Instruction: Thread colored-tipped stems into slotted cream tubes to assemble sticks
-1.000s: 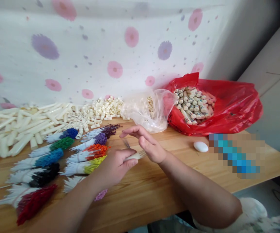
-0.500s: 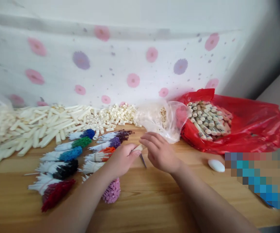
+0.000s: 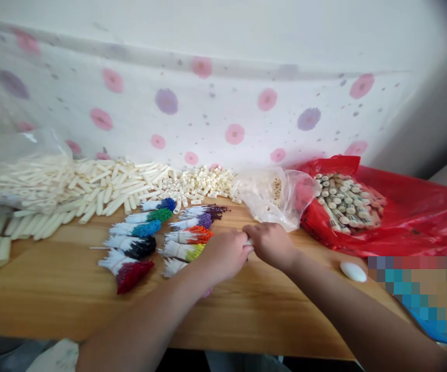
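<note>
In the middle of the view my left hand (image 3: pixel 225 256) is closed around a small pale tube (image 3: pixel 249 246). My right hand (image 3: pixel 273 245) meets it from the right, its fingers curled over the tube's far end. Only a short stretch of the tube shows between them. Left of my left hand lie bundles of thin white sticks with coloured tips, among them an orange-tipped bundle (image 3: pixel 192 235), a black-tipped bundle (image 3: pixel 138 245) and a dark red-tipped bundle (image 3: pixel 132 274). A pink-tipped bundle (image 3: pixel 207 293) is mostly hidden under my left forearm.
Cream tubes (image 3: pixel 103 188) and short cream pieces (image 3: pixel 204 183) are heaped along the back of the wooden table (image 3: pixel 277 320). A clear plastic bag (image 3: pixel 258 194) and a red plastic bag (image 3: pixel 413 206) with printed tubes stand back right. A white oval object (image 3: pixel 353 272) lies at right.
The camera view has shifted left and down. My right hand has closed in against my left, with its fingers now curled around the tube. The dark thin tip below the hands is mostly hidden now.
</note>
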Tool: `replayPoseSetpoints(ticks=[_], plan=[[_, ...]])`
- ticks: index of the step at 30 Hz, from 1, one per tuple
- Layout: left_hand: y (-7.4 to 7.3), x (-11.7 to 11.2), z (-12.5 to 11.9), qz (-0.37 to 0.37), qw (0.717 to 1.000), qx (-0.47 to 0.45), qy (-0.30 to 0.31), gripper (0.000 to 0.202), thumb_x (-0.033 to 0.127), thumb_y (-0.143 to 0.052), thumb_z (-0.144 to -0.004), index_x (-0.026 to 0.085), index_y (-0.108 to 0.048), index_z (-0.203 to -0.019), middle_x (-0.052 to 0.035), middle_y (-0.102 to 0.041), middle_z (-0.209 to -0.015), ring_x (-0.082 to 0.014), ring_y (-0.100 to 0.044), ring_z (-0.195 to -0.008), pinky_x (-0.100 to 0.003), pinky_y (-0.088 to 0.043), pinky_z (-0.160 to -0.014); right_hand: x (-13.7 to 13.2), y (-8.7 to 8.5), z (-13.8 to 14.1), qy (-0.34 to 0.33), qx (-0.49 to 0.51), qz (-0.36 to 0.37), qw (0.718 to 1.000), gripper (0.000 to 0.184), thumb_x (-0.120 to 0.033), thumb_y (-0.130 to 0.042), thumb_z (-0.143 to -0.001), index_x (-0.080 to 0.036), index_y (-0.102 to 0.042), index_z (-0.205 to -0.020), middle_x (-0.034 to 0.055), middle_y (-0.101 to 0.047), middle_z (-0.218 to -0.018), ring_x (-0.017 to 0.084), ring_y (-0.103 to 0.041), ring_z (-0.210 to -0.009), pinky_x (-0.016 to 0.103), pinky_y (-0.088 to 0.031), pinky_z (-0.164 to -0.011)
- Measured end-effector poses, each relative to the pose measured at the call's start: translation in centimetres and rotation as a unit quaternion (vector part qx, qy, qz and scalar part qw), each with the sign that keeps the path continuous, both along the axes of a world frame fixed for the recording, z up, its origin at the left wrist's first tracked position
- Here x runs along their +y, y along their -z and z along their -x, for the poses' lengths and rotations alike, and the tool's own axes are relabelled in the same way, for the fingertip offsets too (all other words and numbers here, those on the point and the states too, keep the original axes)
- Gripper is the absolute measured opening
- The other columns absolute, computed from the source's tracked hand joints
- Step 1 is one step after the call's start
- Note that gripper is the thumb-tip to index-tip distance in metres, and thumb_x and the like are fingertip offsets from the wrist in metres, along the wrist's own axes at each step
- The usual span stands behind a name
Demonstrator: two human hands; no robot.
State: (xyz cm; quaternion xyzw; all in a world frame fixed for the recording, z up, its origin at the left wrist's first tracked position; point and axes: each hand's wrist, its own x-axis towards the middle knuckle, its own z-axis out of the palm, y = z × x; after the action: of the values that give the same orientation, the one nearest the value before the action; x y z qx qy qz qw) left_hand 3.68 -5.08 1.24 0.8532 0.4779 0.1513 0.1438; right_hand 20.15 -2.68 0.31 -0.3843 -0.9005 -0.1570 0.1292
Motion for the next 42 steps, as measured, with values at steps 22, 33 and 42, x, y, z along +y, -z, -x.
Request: replayPoseSetpoints(ticks=[22, 33, 42], plan=[[6.7, -24.0, 0.4, 0.230, 0.971, 0.070, -0.023, 0.026, 0.036, -0.040, -0.089, 0.017, -0.059, -0.088, -0.0080, -0.069, -0.082, -0.0246, -0.065, -0.071, -0.029, -0.043, -0.058, -22.7, 8.3, -0.6, -0.030, -0.047, 0.207, 0.977, 0.017, -0.014, -0.059, -0.079, -0.018, -0.058, -0.062, 0.0038, -0.060, -0.066, 0.017, -0.050, -0.061, 0.030, -0.023, -0.055], [8.6, -24.9, 1.3, 0.327, 0.936, -0.082, -0.101, 0.023, 0.035, -0.042, -0.088, 0.018, -0.058, -0.089, -0.0061, -0.069, -0.089, -0.0209, -0.064, -0.078, -0.026, -0.045, -0.065, -22.7, 9.6, 1.6, -0.116, 0.001, 0.134, 0.984, 0.021, -0.007, -0.054, -0.080, -0.019, -0.050, -0.062, 0.0012, -0.055, -0.057, 0.017, -0.047, -0.055, 0.031, -0.022, -0.055], [9.7, -22.9, 1.9, 0.333, 0.939, 0.044, -0.070, 0.031, 0.038, -0.037, -0.090, 0.017, -0.059, -0.098, -0.0108, -0.070, -0.091, -0.0271, -0.067, -0.080, -0.033, -0.050, -0.067, -20.8, 10.0, 3.6, -0.039, -0.114, 0.370, 0.921, 0.011, -0.015, -0.053, -0.083, -0.017, -0.060, -0.076, 0.0042, -0.068, -0.068, 0.019, -0.062, -0.058, 0.031, -0.025, -0.050]])
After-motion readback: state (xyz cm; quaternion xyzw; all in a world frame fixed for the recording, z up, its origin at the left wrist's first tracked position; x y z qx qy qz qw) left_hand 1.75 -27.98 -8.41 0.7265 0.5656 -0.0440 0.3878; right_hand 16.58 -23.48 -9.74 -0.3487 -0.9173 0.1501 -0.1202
